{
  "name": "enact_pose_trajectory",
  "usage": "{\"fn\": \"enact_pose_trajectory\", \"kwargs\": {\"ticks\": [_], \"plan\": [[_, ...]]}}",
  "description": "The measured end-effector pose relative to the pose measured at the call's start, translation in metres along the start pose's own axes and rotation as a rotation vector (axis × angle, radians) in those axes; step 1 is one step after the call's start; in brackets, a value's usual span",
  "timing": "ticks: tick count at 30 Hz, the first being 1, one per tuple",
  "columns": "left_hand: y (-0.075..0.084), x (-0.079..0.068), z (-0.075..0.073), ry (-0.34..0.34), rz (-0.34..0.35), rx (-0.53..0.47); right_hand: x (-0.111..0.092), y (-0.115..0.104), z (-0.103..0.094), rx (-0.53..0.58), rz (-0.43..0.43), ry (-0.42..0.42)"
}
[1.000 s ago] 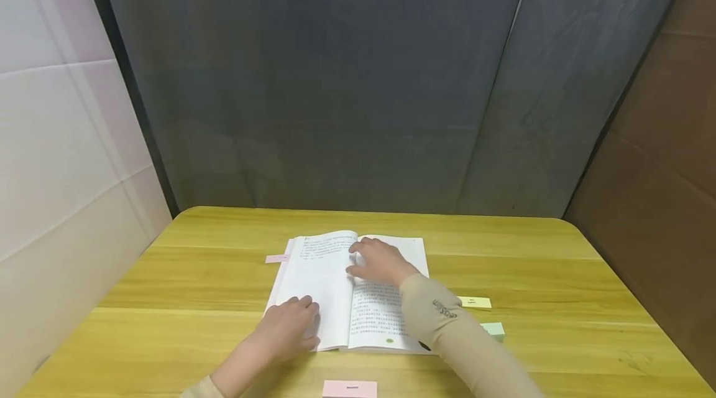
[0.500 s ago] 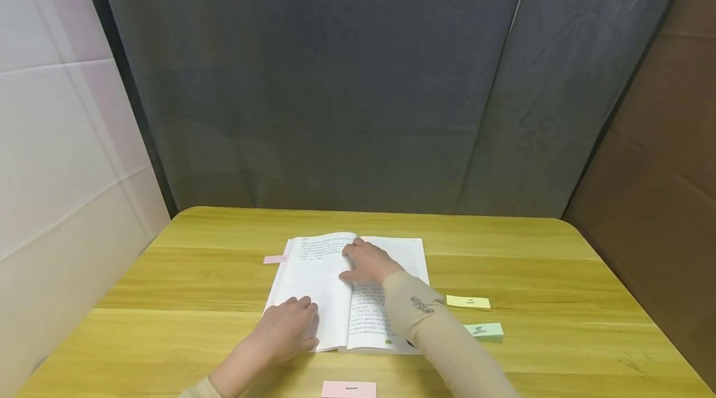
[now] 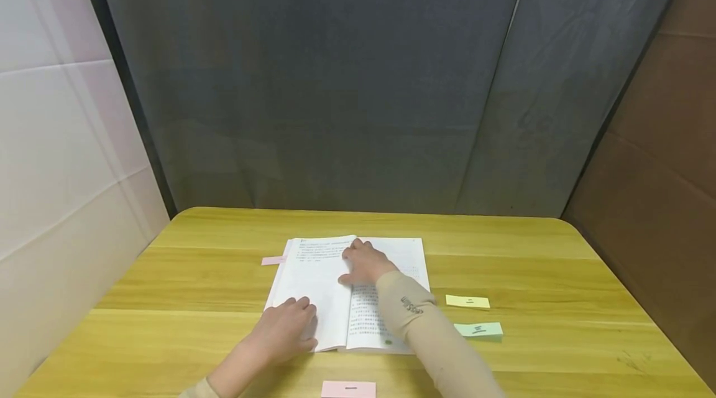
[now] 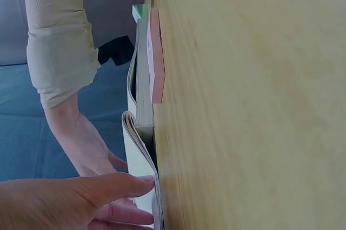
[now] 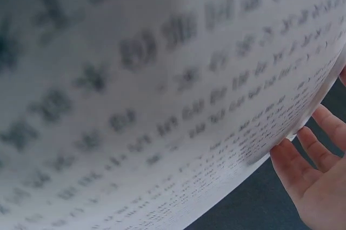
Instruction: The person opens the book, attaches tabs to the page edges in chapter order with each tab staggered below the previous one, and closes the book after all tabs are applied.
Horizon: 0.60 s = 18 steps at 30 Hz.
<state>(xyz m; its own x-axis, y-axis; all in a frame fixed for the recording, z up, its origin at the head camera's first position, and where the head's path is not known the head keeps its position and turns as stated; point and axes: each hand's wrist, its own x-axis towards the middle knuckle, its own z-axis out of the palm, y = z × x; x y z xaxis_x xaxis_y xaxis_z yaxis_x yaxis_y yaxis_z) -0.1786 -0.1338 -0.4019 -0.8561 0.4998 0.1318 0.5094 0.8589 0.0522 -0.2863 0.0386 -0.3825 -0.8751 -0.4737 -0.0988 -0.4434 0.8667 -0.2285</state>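
An open book [image 3: 316,283] lies on the table, with a pink sticky tab [image 3: 273,260] poking out from its left edge. My left hand [image 3: 284,326] rests on the lower left page. In the left wrist view, that hand's thumb [image 4: 127,185] lies along the near ends of the pages. Higher up, my right hand [image 3: 366,263] presses at the central fold with fingers spread. A printed page [image 5: 178,105] fills most of the right wrist view, and the right hand's fingertips [image 5: 281,146] touch it by the fold. Part of the right page is hidden under the right sleeve.
A pink sticky-note pad [image 3: 348,389] sits at the table's near side, below the book. To the book's right lie a yellow sticky note [image 3: 467,301] and, closer, a green sticky-note pad [image 3: 480,330]. A dark curtain [image 3: 347,87] hangs behind the table [image 3: 520,261].
My right hand has shifted slightly left onto the fold, and the left page's top lies flatter. The right sleeve moved left, uncovering more of the yellow and green notes. The left hand stayed put.
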Motion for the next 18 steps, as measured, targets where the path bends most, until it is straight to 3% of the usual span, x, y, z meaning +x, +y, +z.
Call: {"fn": "enact_pose_trajectory", "kwargs": {"ticks": [10,18], "plan": [[-0.001,-0.001,-0.001,-0.003,-0.005,-0.01,0.0,-0.003,0.002,-0.036,-0.002,-0.008],[0.0,-0.001,0.002,0.002,0.001,-0.008,-0.01,-0.001,0.003,-0.063,-0.059,-0.018]]}}
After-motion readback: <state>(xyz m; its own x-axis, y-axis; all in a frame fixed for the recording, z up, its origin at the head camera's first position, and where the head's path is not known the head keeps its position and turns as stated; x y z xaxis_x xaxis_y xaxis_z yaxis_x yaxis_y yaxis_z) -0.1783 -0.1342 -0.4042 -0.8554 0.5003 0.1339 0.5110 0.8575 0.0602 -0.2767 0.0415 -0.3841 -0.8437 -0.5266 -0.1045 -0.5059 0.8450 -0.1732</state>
